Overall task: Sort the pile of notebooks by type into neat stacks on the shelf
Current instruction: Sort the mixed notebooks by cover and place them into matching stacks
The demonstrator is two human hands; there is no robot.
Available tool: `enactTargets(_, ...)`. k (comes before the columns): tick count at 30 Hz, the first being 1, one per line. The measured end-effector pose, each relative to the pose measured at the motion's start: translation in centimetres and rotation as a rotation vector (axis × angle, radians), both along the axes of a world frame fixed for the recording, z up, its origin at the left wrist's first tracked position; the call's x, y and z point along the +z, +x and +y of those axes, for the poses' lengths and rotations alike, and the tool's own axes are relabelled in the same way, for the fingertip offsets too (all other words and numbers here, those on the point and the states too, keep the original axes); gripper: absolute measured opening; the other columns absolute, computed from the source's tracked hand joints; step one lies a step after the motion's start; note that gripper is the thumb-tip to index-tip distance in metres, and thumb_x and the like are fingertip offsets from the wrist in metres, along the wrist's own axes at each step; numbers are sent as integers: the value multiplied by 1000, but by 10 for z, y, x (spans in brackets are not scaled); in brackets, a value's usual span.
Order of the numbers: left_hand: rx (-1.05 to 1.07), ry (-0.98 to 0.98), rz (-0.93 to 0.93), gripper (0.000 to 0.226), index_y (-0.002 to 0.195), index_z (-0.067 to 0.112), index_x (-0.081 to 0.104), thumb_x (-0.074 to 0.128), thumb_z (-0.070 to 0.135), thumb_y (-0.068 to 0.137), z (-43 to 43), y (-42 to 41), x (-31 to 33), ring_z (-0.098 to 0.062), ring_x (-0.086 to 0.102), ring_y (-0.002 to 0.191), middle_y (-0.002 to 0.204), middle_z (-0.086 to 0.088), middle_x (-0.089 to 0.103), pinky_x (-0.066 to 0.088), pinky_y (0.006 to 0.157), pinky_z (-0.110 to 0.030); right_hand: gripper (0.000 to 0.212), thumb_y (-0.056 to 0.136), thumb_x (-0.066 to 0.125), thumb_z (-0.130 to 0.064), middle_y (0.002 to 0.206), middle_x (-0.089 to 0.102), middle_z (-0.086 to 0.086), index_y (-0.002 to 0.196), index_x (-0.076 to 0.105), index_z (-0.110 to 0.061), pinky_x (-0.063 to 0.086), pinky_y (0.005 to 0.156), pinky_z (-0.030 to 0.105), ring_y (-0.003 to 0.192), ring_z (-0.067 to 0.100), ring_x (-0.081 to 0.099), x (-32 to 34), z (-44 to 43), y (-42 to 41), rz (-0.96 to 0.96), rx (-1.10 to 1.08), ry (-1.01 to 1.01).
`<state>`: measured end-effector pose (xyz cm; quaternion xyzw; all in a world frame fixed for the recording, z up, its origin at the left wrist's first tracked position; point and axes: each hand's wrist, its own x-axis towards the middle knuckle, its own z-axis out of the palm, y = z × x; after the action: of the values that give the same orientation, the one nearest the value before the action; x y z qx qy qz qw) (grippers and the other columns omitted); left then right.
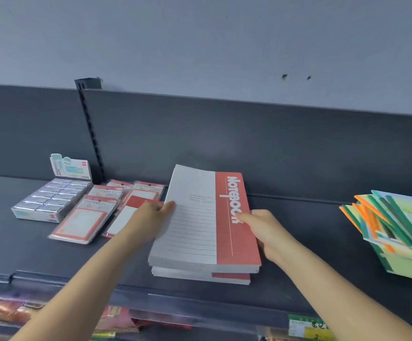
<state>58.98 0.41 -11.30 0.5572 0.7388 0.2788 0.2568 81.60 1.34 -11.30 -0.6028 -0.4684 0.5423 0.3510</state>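
Notebooks with red-and-white covers (206,217), printed "Notebook" along the red band, stacked mid-shelf on the dark shelf (298,232), upper bundle sitting slightly askew over a lower bundle (201,275) that pokes out at the front. Left hand (150,217) closed on the left edge of the upper bundle, thumb pressed on the lined white cover, fingers curled under and out of sight. Right hand (265,230) clamped on the red right edge, thumb lying across the lettering, fingers wrapped round the side. Both bare forearms reaching in from below. Off to the right, well apart, a messy pile of green, orange and pale-blue notebooks (394,232), fanned and tilted. To the left, just beside the left hand, packets of red-bordered labels (94,215) lying flat and overlapping. Further left, an open display box of small wrapped packs (52,200), header card upright at the back. Price tag (308,327) on the rail below, blurred.
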Motion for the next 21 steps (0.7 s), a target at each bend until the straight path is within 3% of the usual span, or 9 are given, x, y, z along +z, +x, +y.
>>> enactTargets(4, -72, -34, 150, 46, 53, 11, 31, 44, 25, 95, 6, -6, -19, -15, 28, 48, 50, -1, 30, 21, 47, -28, 25, 93, 58, -24, 94, 72, 4, 99, 65, -1, 53, 72, 28, 86, 18, 68, -19, 0, 0, -161, 43, -4)
enactTargets(8, -90, -49, 165, 47, 53, 12, 30, 42, 26, 96, 8, -5, -28, -16, 30, 49, 52, -1, 32, 24, 51, -28, 31, 93, 56, -31, 98, 71, 1, 99, 65, -2, 53, 74, 26, 88, 16, 68, -27, -1, 5, -258, 63, 17)
enactTargets(11, -98, -51, 203, 43, 57, 9, 35, 37, 22, 98, 10, -1, -28, -18, 38, 56, 57, -4, 40, 31, 55, -29, 33, 94, 54, -34, 100, 71, 1, 102, 64, -3, 51, 73, 25, 90, 15, 67, -28, -2, 7, -240, 77, -2)
enactTargets(14, -128, -54, 312, 33, 64, 11, 34, 30, 12, 96, 8, 0, -32, -23, 42, 75, 66, -4, 43, 40, 65, -33, 35, 95, 52, -34, 104, 70, 3, 104, 63, -2, 49, 66, 22, 91, 17, 66, -26, -1, 4, -241, 67, -4)
enactTargets(21, -193, -39, 510, 14, 80, 8, 35, 31, 6, 93, 4, 7, -35, -22, 46, 71, 66, 1, 34, 38, 63, -26, 24, 100, 41, -22, 104, 68, 9, 100, 60, -8, 50, 61, 28, 85, 22, 65, -25, -3, -9, -121, -12, -104)
